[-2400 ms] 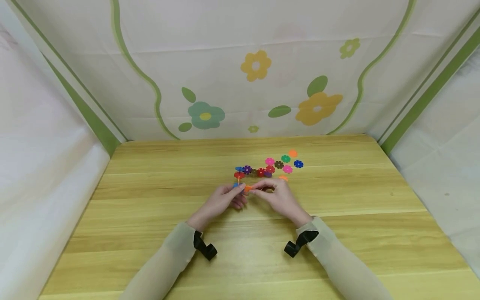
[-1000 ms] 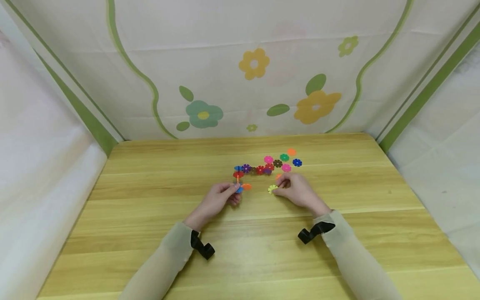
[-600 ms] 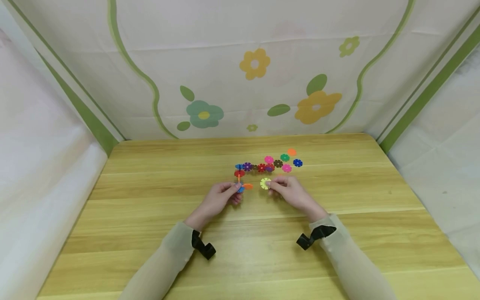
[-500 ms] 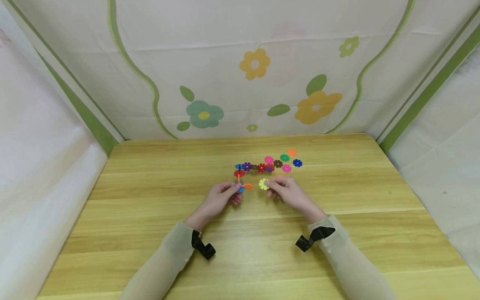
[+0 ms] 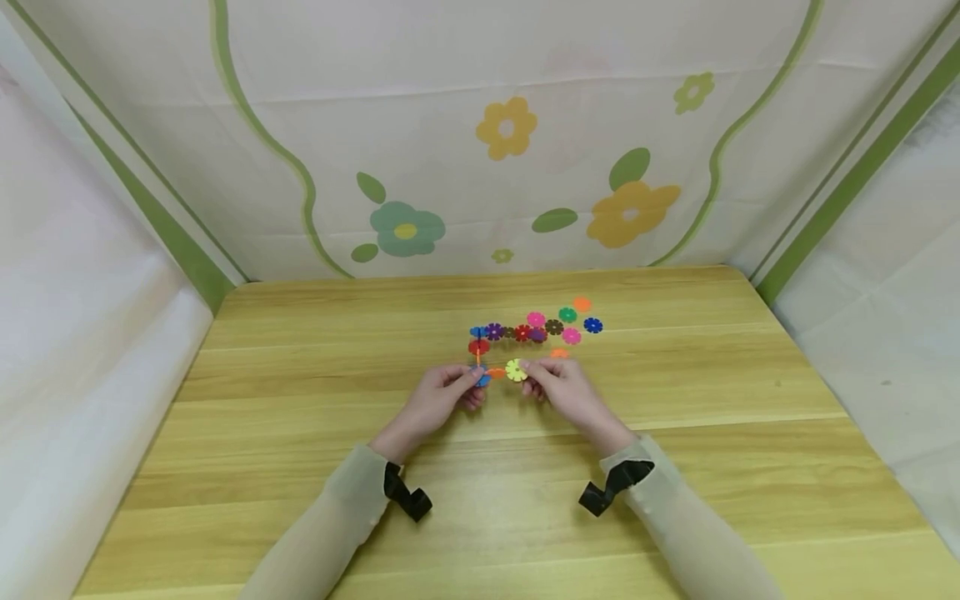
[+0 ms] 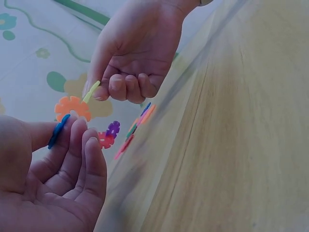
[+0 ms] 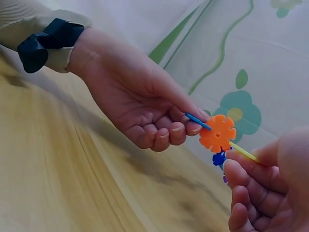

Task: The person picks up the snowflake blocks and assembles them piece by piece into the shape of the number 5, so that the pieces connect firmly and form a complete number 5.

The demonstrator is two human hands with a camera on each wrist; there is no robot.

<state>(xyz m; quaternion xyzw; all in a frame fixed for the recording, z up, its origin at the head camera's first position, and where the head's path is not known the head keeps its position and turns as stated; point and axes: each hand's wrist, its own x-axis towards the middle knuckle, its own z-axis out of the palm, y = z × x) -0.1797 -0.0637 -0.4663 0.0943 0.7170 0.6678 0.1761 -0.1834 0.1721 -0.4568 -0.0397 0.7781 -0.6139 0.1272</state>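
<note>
My left hand (image 5: 438, 400) pinches a blue notched snowflake disc (image 6: 58, 131) between thumb and fingers. That disc belongs to a linked chain of coloured discs, with a red disc (image 5: 478, 347) and a purple disc (image 5: 493, 332) farther along. An orange disc (image 7: 217, 133) is joined to the blue one and points toward the right. Between thumb and forefinger, my right hand (image 5: 570, 396) holds a yellow disc (image 5: 515, 370). Its edge meets the orange disc's rim; whether the notches are fully engaged I cannot tell.
Several loose discs lie behind the right hand on the wooden table (image 5: 675, 483), among them a green disc (image 5: 567, 315), a dark blue disc (image 5: 593, 325) and a pink disc (image 5: 572, 336). A flowered white cloth (image 5: 450, 142) stands behind the table.
The right hand let go of the orange disc, took up the yellow disc on the right and brought it left against the orange disc. The left hand stayed nearly still, holding the chain.
</note>
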